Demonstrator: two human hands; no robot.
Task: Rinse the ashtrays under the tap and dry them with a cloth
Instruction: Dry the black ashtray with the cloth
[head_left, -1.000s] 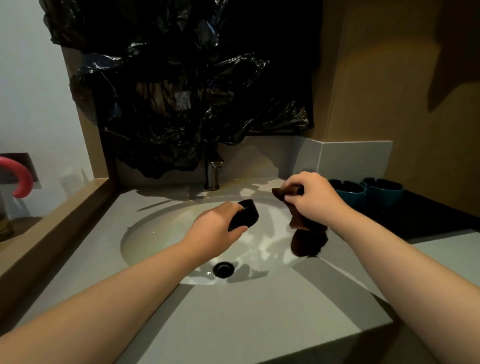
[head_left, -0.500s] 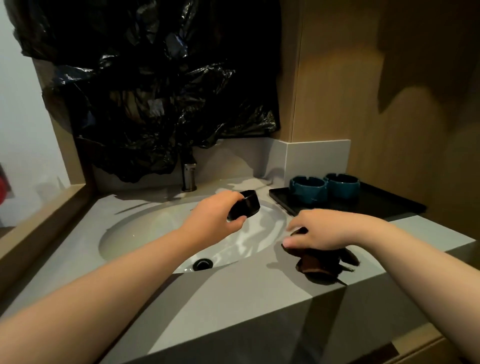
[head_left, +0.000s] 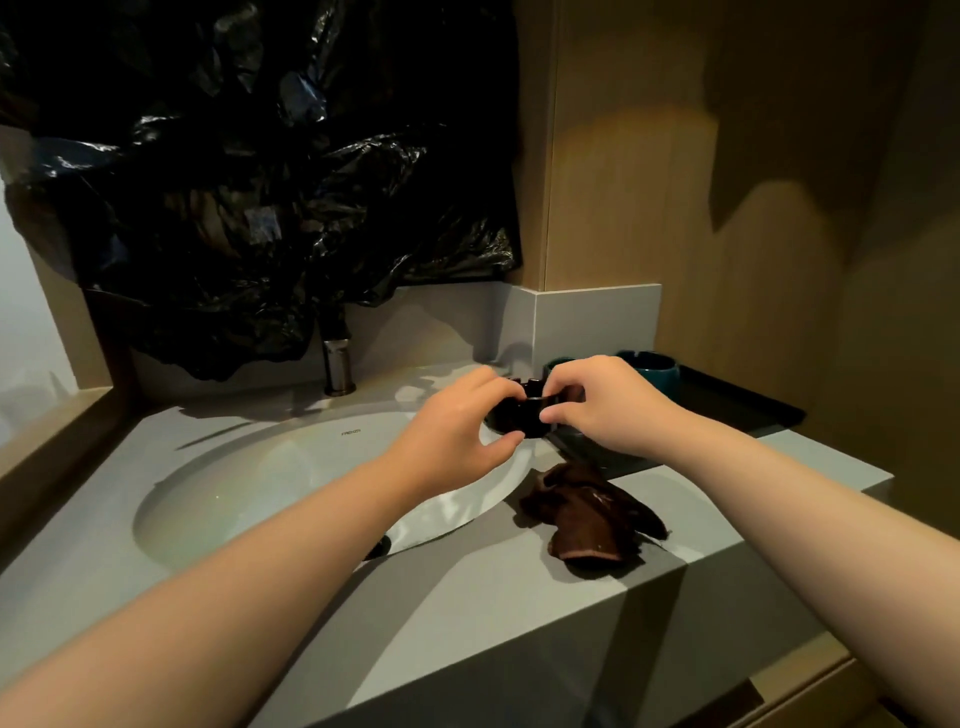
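- The fingers (head_left: 488, 382) of the left hand (head_left: 457, 431) curl round the left side of a black ashtray (head_left: 524, 413). The thumb lies along its near edge and the other fingers hook over the far rim.
- The right hand (head_left: 608, 405) pinches the same ashtray from the other side. Its thumb tip presses the near right edge and its bent forefinger sits on top of the rim. The remaining fingers are tucked in loosely behind.
- The two hands nearly meet, with only the ashtray showing in the narrow gap between them.
- The ashtray is at the right rim of the sink (head_left: 218, 525). Whether it rests on anything beneath cannot be told.
- From the ashtray, the tap (head_left: 338, 366) stands at ten o'clock, well apart, below crumpled black plastic (head_left: 260, 182) that covers the wall.
- At five o'clock from the ashtray, a brown cloth (head_left: 587, 514) lies bunched on the grey counter (head_left: 467, 613), just beside the basin edge, and neither hand touches it.
- At two o'clock, behind the right hand, two teal ashtrays (head_left: 649, 364) sit side by side on a dark tray (head_left: 737, 397). The knuckles partly hide the left one.
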